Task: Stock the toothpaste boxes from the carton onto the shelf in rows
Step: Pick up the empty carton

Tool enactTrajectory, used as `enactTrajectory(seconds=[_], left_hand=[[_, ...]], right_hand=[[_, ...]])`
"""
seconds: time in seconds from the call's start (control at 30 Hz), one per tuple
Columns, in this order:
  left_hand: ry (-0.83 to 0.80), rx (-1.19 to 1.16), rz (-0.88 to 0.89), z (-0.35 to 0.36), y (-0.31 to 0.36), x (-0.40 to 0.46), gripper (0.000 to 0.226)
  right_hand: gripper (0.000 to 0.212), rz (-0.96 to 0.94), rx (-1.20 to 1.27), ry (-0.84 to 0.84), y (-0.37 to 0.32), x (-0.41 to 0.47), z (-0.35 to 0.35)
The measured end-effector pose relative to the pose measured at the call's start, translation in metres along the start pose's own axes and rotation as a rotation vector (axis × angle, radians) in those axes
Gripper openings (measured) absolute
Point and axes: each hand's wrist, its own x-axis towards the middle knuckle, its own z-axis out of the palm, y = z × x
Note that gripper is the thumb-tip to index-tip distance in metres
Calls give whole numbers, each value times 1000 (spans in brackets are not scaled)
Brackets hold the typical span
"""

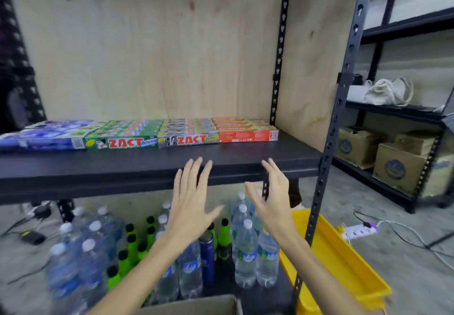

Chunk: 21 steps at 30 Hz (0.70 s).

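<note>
Both of your hands are raised in front of the dark shelf (245, 157) and hold nothing. Your left hand (191, 204) is spread flat, fingers straight and fanned, its fingertips (199, 161) over the shelf's front edge. Your right hand (272, 199) is turned more on edge, fingers straight and loosely together, thumb apart; it sits just right of the left hand, with a gap between them.

The toothpaste boxes lie flat toward the back of the shelf, well beyond your fingertips, in four side-by-side blocks, each several rows deep. From left to right you have blue boxes (44, 140), green ZACT boxes (121, 141), grey ZACT boxes (188, 139) and orange-red boxes (248, 135). The front rows line up end to end, touching or nearly so. The bare front strip of the shelf lies between them and your hands.

The carton (194, 305) shows only as a brown flap and rim at the bottom edge, below your forearms; what is inside it cannot be seen.

Under the shelf stand clear water bottles (245, 253) with white caps, green bottles (223, 233) with black caps and a dark blue can (206, 258). A yellow tray (344, 265) lies on the floor to the right, beside a black upright post (326, 147). Further right sit a white power strip (360, 231) and another rack with brown cardboard boxes (398, 167)
</note>
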Motion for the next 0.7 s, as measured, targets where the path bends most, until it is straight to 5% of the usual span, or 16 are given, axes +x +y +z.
enactTrajectory(seconds=[0.17,0.4,0.57,0.7], left_hand=[[52,-350,-341,-6,-1,-84,72],[-118,-328,-554,32,-65,-219,73],[-542,-191,-687,52,-119,-327,87],[-492,40,-720,50,-146,-375,77]], right_hand=[[66,121,96,-107,-10,-106,37],[66,349,99,-243,36,-220,81],[62,473,-181,-359,101,-313,93],[69,525,-365,-300,126,-351,97]])
